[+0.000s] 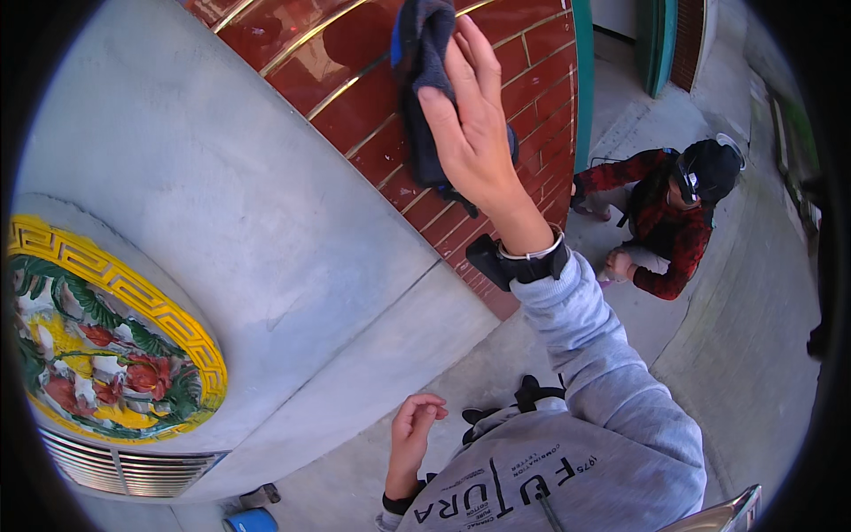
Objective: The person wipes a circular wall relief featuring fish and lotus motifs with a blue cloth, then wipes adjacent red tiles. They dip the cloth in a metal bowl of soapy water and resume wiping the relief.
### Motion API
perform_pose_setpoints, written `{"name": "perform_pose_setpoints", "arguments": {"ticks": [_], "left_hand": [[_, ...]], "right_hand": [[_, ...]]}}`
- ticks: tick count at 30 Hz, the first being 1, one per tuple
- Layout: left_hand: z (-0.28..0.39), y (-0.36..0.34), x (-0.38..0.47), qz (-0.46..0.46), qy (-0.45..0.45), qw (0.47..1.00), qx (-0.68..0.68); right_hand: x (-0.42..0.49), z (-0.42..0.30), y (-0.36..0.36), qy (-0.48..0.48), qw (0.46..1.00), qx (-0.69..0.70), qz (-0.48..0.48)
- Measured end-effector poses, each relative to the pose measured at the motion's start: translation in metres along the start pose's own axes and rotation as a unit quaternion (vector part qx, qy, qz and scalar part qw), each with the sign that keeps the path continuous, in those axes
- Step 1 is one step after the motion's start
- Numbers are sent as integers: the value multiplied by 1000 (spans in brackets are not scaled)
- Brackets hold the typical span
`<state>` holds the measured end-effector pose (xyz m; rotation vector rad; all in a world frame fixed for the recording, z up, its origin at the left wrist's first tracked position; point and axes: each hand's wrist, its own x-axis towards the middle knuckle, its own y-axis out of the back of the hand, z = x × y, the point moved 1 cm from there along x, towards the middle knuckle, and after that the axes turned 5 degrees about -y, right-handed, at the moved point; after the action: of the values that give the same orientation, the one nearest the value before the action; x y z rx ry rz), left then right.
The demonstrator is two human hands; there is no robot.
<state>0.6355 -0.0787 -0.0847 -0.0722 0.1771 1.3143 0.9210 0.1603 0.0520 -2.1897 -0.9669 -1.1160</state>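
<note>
My right hand (472,126) is raised at the top centre, its fingers pressing a dark cloth (424,139) with a blue edge against a wall of glossy red brick tiles (359,100). Part of the cloth is hidden behind the hand. Lower down, my left hand (412,439) hangs in front of my body near the base of the grey wall, its fingers loosely curled. Nothing shows in it.
The plain grey wall (252,219) carries an oval floral relief (120,372) with a yellow border. Below are a metal grille (126,469) and a blue container (250,521) on the floor. To the right, a person in a red and black top (665,226) is close by.
</note>
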Motion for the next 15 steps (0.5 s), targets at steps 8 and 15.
{"name": "perform_pose_setpoints", "arguments": {"ticks": [8, 15], "left_hand": [[-8, 9, 3, -68, 1, 997, 45], [-3, 4, 16, -131, 28, 987, 87]], "right_hand": [[-156, 34, -18, -50, 973, -217, -58], [-98, 34, -21, -15, 967, -248, -49]]}}
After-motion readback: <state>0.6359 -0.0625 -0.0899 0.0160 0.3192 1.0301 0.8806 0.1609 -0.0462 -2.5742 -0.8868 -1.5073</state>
